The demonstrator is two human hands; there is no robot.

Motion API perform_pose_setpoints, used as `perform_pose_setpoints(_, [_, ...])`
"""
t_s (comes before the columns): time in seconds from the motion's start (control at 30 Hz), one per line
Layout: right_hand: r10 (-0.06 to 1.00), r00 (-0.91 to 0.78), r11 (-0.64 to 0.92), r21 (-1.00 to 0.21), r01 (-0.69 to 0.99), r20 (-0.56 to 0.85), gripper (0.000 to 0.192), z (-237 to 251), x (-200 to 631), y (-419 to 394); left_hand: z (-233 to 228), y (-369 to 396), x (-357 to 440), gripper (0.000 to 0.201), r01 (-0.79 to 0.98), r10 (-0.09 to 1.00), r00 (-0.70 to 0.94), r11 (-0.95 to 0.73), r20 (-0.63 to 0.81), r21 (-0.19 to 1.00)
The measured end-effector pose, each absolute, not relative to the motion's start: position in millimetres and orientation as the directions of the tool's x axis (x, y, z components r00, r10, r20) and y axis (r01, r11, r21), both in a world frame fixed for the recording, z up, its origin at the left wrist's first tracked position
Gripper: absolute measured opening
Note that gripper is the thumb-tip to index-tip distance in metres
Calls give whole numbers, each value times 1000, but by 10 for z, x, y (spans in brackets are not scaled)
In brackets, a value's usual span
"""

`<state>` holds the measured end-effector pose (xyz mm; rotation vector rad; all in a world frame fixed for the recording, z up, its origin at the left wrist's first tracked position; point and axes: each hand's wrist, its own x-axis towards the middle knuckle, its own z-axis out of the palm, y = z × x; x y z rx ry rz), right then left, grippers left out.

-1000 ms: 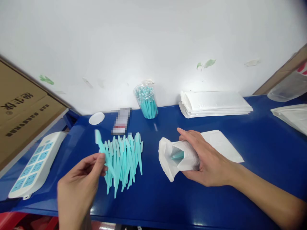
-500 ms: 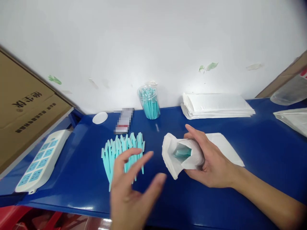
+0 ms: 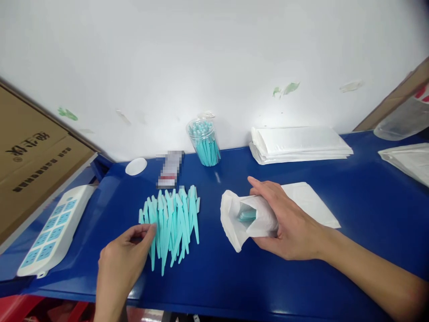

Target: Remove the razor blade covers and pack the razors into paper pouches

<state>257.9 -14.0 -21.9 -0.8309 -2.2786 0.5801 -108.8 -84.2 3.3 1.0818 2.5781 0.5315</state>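
My right hand [image 3: 284, 219] is wrapped round a white paper-like bag [image 3: 264, 218], whose mouth gapes toward the left. Inside it, a few light teal pieces [image 3: 247, 216] show. A loose pile of teal eyebrow razors [image 3: 174, 223] with pale caps lies on the blue table [image 3: 241, 281]. At the pile's left edge my left hand [image 3: 129, 255] is closed, thumb and finger pinched on an eyebrow razor [image 3: 153, 210]. Under and behind my right wrist lies a flat white bag [image 3: 311, 203].
A clear cup [image 3: 204, 143] of teal razors stands by the wall, near a white round lid [image 3: 136, 166] and a blurred-out packet [image 3: 170, 170]. Folded white bags [image 3: 301, 143] lie at the back right. A power strip [image 3: 55, 228] and cardboard box [image 3: 36, 147] are left.
My left hand has moved left and down from above the pile, its spread fingers closing in a pinch at the left edge. My right hand still holds the bag.
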Motion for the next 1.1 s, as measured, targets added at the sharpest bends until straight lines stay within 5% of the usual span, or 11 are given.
perform_pose_setpoints(0.1, [687, -596, 704, -583, 405, 415, 106, -231, 2581, -138, 134, -963, -914, 38, 500, 724, -689, 505, -30, 703])
perform_pose_setpoints(0.17, [684, -592, 709, -580, 402, 426, 107, -234, 2579, -134, 224, -1038, -661, 32, 334, 711, -700, 247, 64, 910])
perform_pose_setpoints(0.23, [679, -588, 715, -576, 396, 440, 106, -230, 2574, -130, 293, -1072, -341, 22, 235, 654, -734, -6, 181, 972])
perform_pose_setpoints(0.33, [669, -586, 725, -575, 379, 458, 105, -214, 2565, -129, 316, -1027, 136, 9, 377, 600, -691, -178, 404, 909])
perform_pose_setpoints(0.4, [659, -584, 735, -570, 367, 474, 106, -205, 2563, -136, 293, -958, 375, 6, 563, 743, -437, -214, 507, 798])
perform_pose_setpoints(0.5, [655, -571, 743, -556, 372, 494, 107, -196, 2571, -150, 249, -885, 455, 25, 666, 889, -61, -302, 453, 682])
perform_pose_setpoints(0.6, [678, -562, 725, -562, 399, 474, 106, -193, 2580, -156, 215, -902, 85, 46, 728, 902, -161, -166, 401, 665])
perform_pose_setpoints(0.67, [688, -568, 712, -571, 409, 451, 104, -194, 2579, -153, 197, -929, -317, 33, 776, 843, -394, 92, 366, 623])
perform_pose_setpoints(0.8, [681, -595, 713, -573, 405, 427, 103, -205, 2569, -143, 179, -930, -885, 45, 750, 797, -604, 573, -11, 329])
perform_pose_setpoints(0.9, [689, -596, 704, -579, 412, 413, 105, -212, 2569, -142, 153, -903, -923, 50, 769, 800, -567, 599, -195, 224])
perform_pose_setpoints(1.1, [669, -602, 726, -558, 402, 436, 104, -209, 2569, -139, 47, -897, -954, 52, 720, 830, -501, 558, -246, 414])
